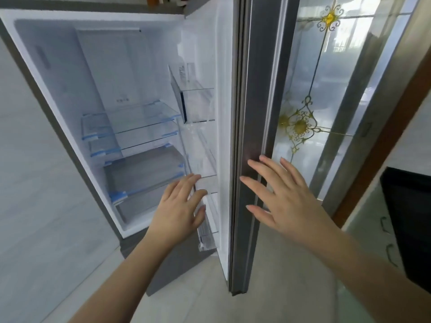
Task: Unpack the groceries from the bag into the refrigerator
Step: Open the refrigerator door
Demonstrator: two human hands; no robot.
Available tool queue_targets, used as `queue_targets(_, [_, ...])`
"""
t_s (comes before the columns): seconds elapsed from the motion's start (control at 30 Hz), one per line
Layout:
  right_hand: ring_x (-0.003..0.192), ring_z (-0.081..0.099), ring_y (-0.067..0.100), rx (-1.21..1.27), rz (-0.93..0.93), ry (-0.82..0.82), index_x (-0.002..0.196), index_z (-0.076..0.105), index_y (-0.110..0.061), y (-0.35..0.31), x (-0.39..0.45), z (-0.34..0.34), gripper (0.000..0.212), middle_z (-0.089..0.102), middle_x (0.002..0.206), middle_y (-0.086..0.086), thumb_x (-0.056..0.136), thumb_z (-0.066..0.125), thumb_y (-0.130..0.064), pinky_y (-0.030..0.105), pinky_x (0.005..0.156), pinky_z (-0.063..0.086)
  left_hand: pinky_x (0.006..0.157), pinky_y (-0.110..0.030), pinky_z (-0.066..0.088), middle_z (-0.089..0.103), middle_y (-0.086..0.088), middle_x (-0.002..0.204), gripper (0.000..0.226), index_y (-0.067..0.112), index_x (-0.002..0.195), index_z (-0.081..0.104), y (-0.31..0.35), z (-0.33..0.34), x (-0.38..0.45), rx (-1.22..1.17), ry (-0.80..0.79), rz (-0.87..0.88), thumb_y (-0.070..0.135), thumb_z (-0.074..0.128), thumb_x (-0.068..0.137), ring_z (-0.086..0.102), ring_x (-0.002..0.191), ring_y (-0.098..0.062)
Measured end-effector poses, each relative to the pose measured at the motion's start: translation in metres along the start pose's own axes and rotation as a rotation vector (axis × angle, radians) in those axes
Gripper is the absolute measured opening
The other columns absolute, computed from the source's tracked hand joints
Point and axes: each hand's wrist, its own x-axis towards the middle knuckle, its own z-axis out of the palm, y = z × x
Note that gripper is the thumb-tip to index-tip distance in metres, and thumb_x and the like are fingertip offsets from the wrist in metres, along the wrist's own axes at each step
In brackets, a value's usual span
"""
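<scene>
A tall grey refrigerator with a white interior [70, 73] stands open, its clear glass shelves with blue clips [140, 117] bare; the left hand [179, 206], fingers straight and holding nothing, reaches toward the transparent door bins [200, 106]; the right hand [286, 194], fingers spread, hovers at the steel door's outer edge [251, 113]; no grocery bag is in view.

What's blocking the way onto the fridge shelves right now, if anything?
Nothing visible. The refrigerator door is swung wide and the glass shelves show bare. Both the left hand and right hand hold nothing; no bag or groceries are in view.
</scene>
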Motion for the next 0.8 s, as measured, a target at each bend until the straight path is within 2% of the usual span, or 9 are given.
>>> queue_targets(0.1, [0.141,0.032,0.028,0.041,0.107,-0.005,0.137,0.050,-0.018,0.008,-0.011,0.000,0.052,0.043,0.148,0.010,0.093,0.044,-0.046,0.048,0.118,0.017,0.103,-0.043,0.035,0.052,-0.014,0.138,0.025,0.016,0.110,0.063,0.016,0.010,0.017,-0.044,0.040,0.097,0.028,0.057,0.089,0.048,0.126,-0.032])
queue_targets(0.2, [0.138,0.035,0.026,0.054,0.199,0.022,0.138,0.048,-0.016,0.011,-0.016,0.003,0.053,0.047,0.144,0.008,0.093,0.052,-0.043,0.043,0.117,0.017,0.100,-0.043,0.038,0.053,-0.011,0.138,0.026,0.017,0.114,0.062,0.023,0.020,0.036,-0.113,0.070,0.205,0.026,0.057,0.090,0.049,0.126,-0.030])
queue_targets(0.3, [0.134,0.042,0.026,0.084,0.281,0.027,0.138,0.048,-0.016,0.010,-0.011,0.009,0.053,0.051,0.141,0.008,0.092,0.050,-0.042,0.046,0.114,0.027,0.099,-0.043,0.040,0.054,-0.010,0.139,0.030,0.017,0.118,0.059,0.023,0.030,0.055,-0.201,0.099,0.330,0.024,0.060,0.089,0.051,0.127,-0.028])
queue_targets(0.37, [0.132,0.046,0.028,0.099,0.334,0.034,0.136,0.049,-0.016,0.008,-0.001,0.015,0.051,0.053,0.139,0.008,0.094,0.043,-0.045,0.051,0.111,0.033,0.106,-0.045,0.037,0.054,-0.008,0.140,0.034,0.018,0.122,0.059,0.019,0.039,0.065,-0.252,0.102,0.374,0.023,0.060,0.089,0.048,0.130,-0.027])
queue_targets(0.47, [0.129,0.048,0.029,0.104,0.438,0.054,0.134,0.052,-0.016,0.005,0.019,0.027,0.054,0.053,0.138,0.009,0.092,0.040,-0.048,0.052,0.110,0.034,0.114,-0.048,0.028,0.051,-0.007,0.143,0.039,0.019,0.127,0.056,0.008,0.055,0.074,-0.309,0.106,0.396,0.023,0.060,0.089,0.043,0.135,-0.025])
queue_targets(0.6, [0.131,0.046,0.031,0.133,0.562,0.014,0.138,0.049,-0.016,0.002,0.049,0.044,0.060,0.049,0.144,0.009,0.094,0.032,-0.054,0.051,0.108,0.036,0.119,-0.043,0.014,0.046,-0.006,0.147,0.050,0.021,0.139,0.046,-0.018,0.080,0.096,-0.301,0.055,0.355,0.027,0.057,0.090,0.036,0.139,-0.024])
queue_targets(0.67, [0.136,0.040,0.032,0.139,0.609,-0.036,0.143,0.043,-0.018,0.000,0.061,0.055,0.066,0.043,0.149,0.009,0.091,0.029,-0.055,0.051,0.112,0.033,0.120,-0.042,0.007,0.038,-0.005,0.153,0.058,0.023,0.146,0.036,-0.030,0.090,0.114,-0.271,0.000,0.296,0.032,0.055,0.092,0.030,0.143,-0.026])
queue_targets(0.8, [0.144,0.026,0.023,0.092,0.688,-0.175,0.151,0.023,-0.023,0.003,0.072,0.078,0.065,0.028,0.157,0.002,0.096,0.038,-0.053,0.041,0.118,0.010,0.119,-0.046,0.005,0.025,-0.004,0.160,0.072,0.024,0.153,0.018,-0.049,0.111,0.153,-0.223,-0.051,0.252,0.037,0.055,0.092,0.019,0.148,-0.027])
